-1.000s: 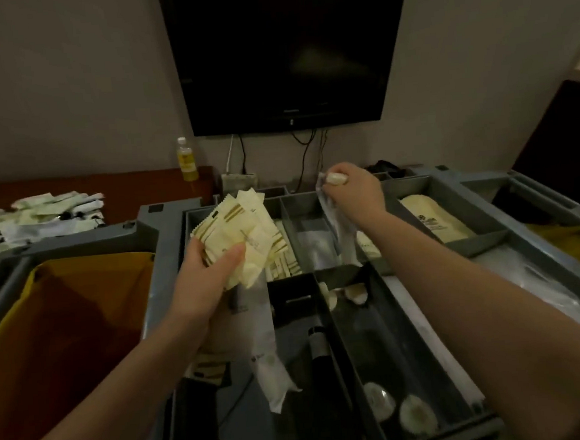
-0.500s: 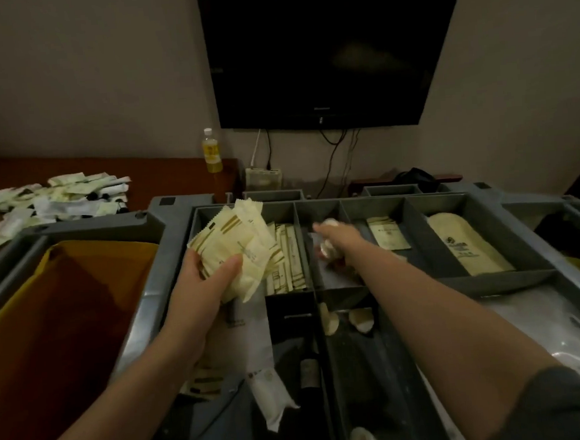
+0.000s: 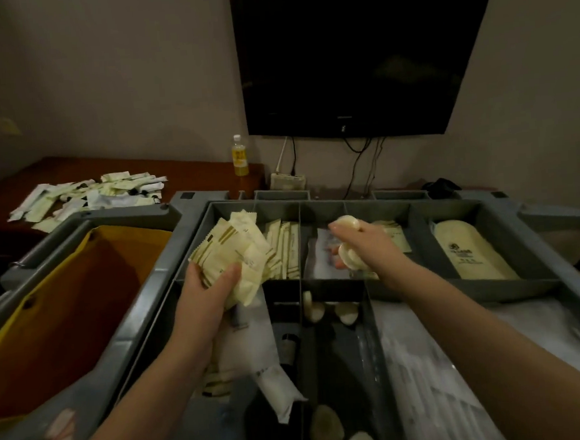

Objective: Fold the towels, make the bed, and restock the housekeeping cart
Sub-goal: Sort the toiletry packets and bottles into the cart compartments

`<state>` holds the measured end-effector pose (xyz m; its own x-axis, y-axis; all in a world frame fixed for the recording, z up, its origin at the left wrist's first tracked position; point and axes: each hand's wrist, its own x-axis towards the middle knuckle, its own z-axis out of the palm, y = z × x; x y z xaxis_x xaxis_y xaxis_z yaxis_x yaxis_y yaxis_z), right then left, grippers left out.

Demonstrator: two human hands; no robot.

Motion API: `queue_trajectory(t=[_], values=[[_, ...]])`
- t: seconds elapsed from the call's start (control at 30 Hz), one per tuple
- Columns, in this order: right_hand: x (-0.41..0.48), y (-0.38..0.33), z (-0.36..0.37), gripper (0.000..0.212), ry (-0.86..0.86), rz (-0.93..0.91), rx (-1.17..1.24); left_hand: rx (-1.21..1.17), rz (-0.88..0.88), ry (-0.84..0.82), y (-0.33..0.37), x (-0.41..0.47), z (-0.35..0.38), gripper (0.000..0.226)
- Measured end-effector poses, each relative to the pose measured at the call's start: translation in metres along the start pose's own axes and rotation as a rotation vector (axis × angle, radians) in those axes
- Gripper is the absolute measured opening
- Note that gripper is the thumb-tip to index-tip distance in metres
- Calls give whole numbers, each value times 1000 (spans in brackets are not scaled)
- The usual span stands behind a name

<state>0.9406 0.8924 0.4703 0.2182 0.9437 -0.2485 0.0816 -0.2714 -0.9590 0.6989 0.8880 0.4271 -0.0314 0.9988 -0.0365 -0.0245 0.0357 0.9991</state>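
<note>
The grey housekeeping cart (image 3: 193, 226) stands in front of me with a divided top tray. My left hand (image 3: 211, 287) grips a fanned bunch of cream sachets (image 3: 235, 247) over the tray's left compartment, where more sachets (image 3: 284, 251) stand in a row. My right hand (image 3: 362, 245) holds small round white soaps (image 3: 350, 259) above the middle compartment, which has a clear plastic packet (image 3: 322, 258) in it. More round soaps (image 3: 346, 313) lie in the dark long compartment nearer me.
A yellow-orange bag (image 3: 64, 304) hangs at the cart's left. Loose sachets (image 3: 91, 197) litter the brown desk (image 3: 192, 173) beside a yellow bottle (image 3: 239, 156). Cream slippers packs (image 3: 469, 252) fill the right compartment. A wall-mounted TV (image 3: 356, 53) is ahead.
My right hand lowered a clear packet into the middle compartment, then lifted slightly with round soaps in its fingers. My left hand kept its bunch of sachets. The view shifted.
</note>
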Motion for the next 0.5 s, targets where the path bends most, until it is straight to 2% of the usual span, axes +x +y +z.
queue_trajectory(t=[0.07,0.17,0.33,0.43,0.5], values=[[-33,6,-1,9,-66,2,-124,-21,-7,-14,-7,-2,1,63],[-69,19,5,13,-137,4,-413,-83,-39,-34,-14,-5,-1,56],[-81,45,24,28,8,27,-1071,-172,-90,-84,-28,-8,-9,54],[-80,53,42,30,94,31,-1263,-186,-98,-110,-36,-8,-9,53],[-77,58,53,32,151,43,-1295,-207,-94,-123,-35,-9,-6,54]])
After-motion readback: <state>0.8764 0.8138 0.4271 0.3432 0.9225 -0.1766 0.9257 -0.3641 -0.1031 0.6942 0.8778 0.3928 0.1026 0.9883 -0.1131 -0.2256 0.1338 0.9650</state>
